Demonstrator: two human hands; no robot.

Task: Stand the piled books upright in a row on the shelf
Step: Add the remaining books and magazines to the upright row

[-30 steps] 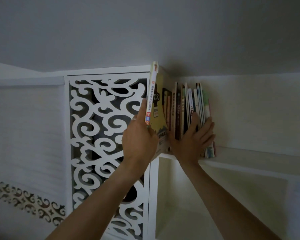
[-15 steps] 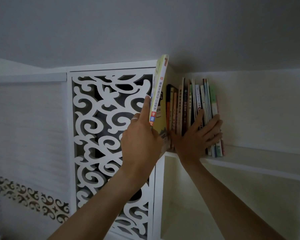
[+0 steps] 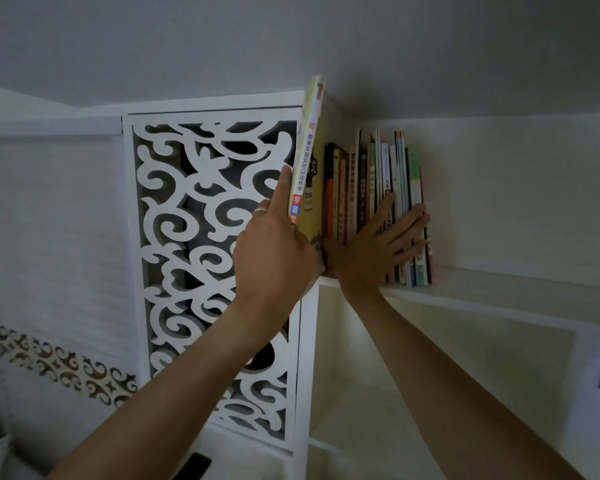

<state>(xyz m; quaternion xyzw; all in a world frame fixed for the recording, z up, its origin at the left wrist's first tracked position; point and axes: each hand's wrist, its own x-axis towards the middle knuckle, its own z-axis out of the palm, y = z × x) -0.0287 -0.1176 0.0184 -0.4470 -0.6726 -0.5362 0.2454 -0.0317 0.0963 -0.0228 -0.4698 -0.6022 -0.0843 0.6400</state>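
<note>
A person's left hand (image 3: pixel 274 258) grips a tall yellow book (image 3: pixel 307 161) near its lower end, index finger stretched up along the spine, holding it nearly upright at the left end of a high white shelf (image 3: pixel 499 292). The right hand (image 3: pixel 371 251), fingers spread flat, presses against the spines of a row of books (image 3: pixel 378 188) standing upright on the shelf, just right of the yellow book. A white cut-out scroll panel (image 3: pixel 208 237) stands to the left.

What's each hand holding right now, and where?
Left hand grips the yellow book at its lower spine. Right hand holds nothing, pressing flat on the standing books.
</note>
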